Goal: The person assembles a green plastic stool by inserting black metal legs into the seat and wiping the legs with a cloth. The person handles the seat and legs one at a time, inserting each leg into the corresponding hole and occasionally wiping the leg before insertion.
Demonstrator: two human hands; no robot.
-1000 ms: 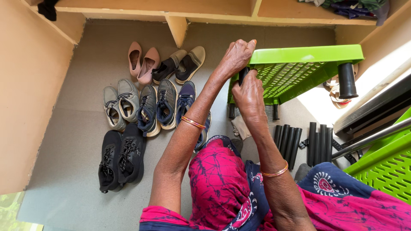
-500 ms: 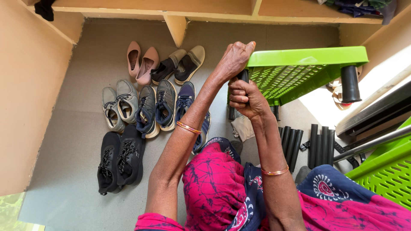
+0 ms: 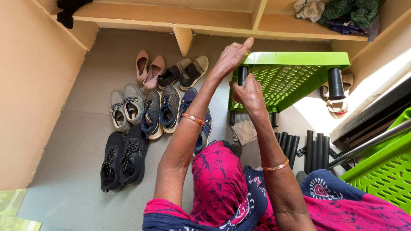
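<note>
A green plastic slatted rack panel (image 3: 295,77) stands tilted on the floor in front of me, with short black tube legs (image 3: 335,83) fitted at its corners. My left hand (image 3: 233,55) grips the panel's near top corner, its index finger pointing up. Just below it, my right hand (image 3: 248,93) is closed around the lower end of a black tube (image 3: 242,73) that sits in that corner. Both wrists wear thin bangles. My lap is covered by a pink and blue patterned cloth.
Loose black tubes (image 3: 314,150) lie on the floor to the right of my knee. A second green panel (image 3: 383,177) and a metal rod (image 3: 370,143) sit at right. Several pairs of shoes (image 3: 152,109) line the grey floor at left. Wooden shelving (image 3: 180,17) runs above.
My right hand has slid lower on the black tube at the panel's corner. The panel has tipped a little and the view has shifted down and back.
</note>
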